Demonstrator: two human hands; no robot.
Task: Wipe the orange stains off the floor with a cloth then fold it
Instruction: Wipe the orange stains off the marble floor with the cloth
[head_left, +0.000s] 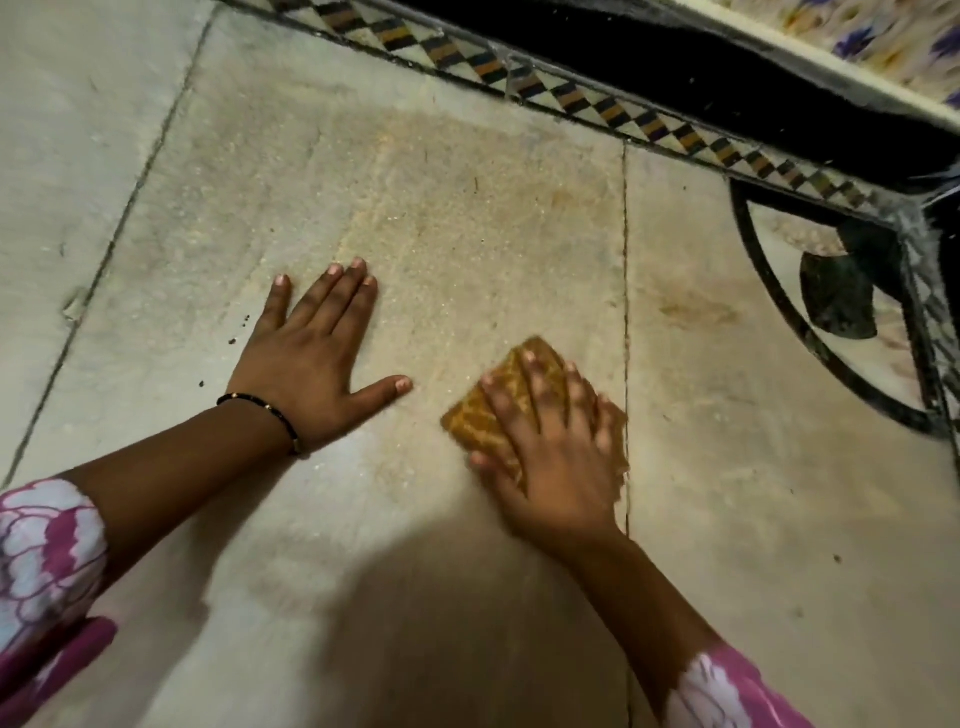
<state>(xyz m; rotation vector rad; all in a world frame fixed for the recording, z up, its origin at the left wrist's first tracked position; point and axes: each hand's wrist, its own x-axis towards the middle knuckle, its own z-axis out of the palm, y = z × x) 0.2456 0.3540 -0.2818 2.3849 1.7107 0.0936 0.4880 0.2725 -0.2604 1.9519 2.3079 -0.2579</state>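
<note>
While the fingers (540, 387) of the right hand (550, 457) lie spread and nearly straight on the folded orange patterned cloth (483, 415), pressing it flat rather than curling round it, the cloth could slide out from under the palm on a hard stroke, since nothing pinches it. It sits on the stone floor (363, 545) just left of a joint line (626, 312), its right edge about on that line. The hand is blurred, so how its fingertips bear down is unclear.

Already orange, the cloth may smear colour around instead of lifting it. A faint stain (696, 312) lies on the slab to the right, well apart from the cloth, and a broad tinted patch (467, 208) spreads on the far side; both look easy to miss. The joint could trap residue.

To the left, the left hand (311, 358) rests flat on the floor, fingers straight, holding nothing; a beaded bracelet (260, 410) circles its wrist. It sits in the path of any leftward stroke. Dark specks (236, 335) lie beside it. A tiled border (571, 98) runs along the far right, limiting reach there.
</note>
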